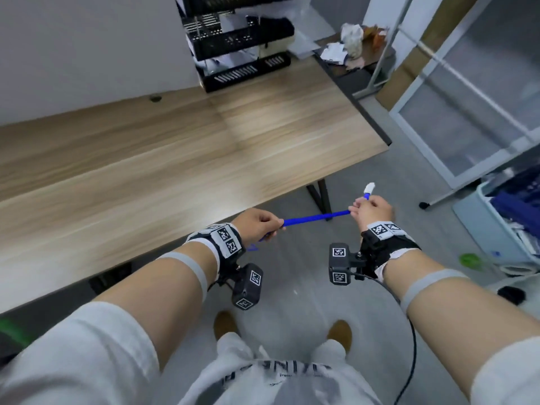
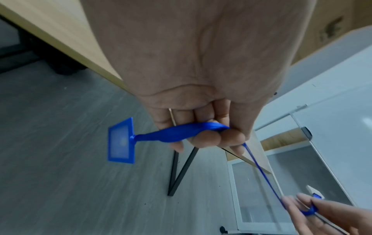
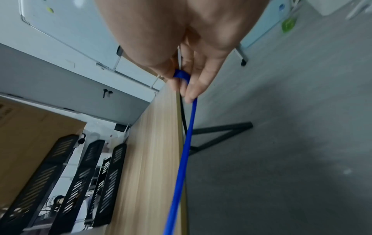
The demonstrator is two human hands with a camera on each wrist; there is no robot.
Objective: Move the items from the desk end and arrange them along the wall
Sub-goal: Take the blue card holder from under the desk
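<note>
- My left hand [image 1: 257,222] has its fingers [image 2: 209,138] curled round the blue lanyard [image 1: 317,216], just off the table's [image 1: 181,159] front edge.
- My right hand [image 1: 372,207] pinches the lanyard's other end at 3 o'clock from the left; the strap runs taut between them.
- A blue badge holder [image 2: 120,140] hangs below my left hand, above the floor [image 2: 60,182].
- Black trays [image 1: 242,54] stand on the table at 12 o'clock, against the wall [image 1: 87,48].

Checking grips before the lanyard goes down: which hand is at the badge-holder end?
The left hand. The blue badge holder hangs just beyond its fingers, while the right hand pinches the lanyard at its far end.
</note>
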